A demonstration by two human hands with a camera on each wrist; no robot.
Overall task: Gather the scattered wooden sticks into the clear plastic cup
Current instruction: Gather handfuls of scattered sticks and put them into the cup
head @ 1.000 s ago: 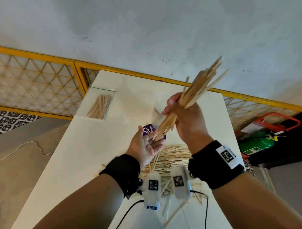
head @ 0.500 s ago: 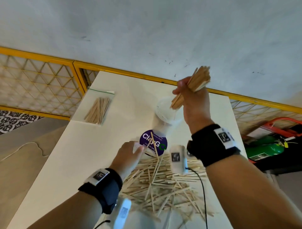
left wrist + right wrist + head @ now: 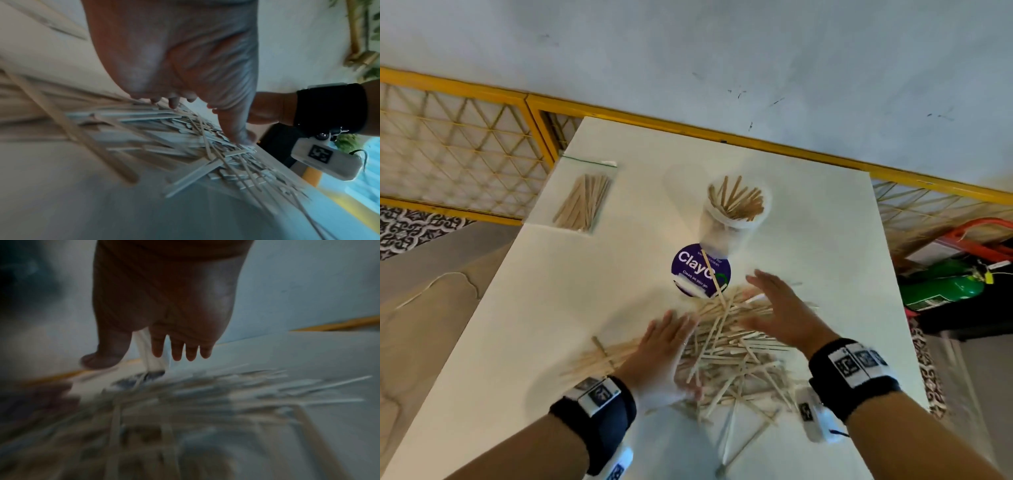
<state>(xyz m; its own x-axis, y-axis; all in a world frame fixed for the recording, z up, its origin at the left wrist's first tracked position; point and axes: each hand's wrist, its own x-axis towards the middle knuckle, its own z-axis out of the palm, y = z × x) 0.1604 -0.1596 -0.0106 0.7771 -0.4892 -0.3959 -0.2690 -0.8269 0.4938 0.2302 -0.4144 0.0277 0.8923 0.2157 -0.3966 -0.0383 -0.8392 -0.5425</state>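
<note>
A clear plastic cup (image 3: 734, 219) stands upright on the white table (image 3: 551, 308) with a bundle of wooden sticks in it. Nearer to me lies a wide pile of loose wooden sticks (image 3: 736, 359) (image 3: 185, 138) (image 3: 185, 394). My left hand (image 3: 664, 346) (image 3: 179, 68) lies flat on the pile's left side with its fingers straight. My right hand (image 3: 780, 308) (image 3: 162, 305) hovers spread over the pile's far right part and holds nothing. One stick leans across the purple round sticker (image 3: 700, 270).
A clear zip bag of sticks (image 3: 585, 202) lies at the table's far left corner. A yellow mesh fence (image 3: 465, 150) runs behind the table. A green cylinder (image 3: 945, 287) and red tool sit on the floor at the right.
My right hand has dropped its bundle of sticks into the cup and come down, spread, over the pile. My left hand has moved onto the pile's left side.
</note>
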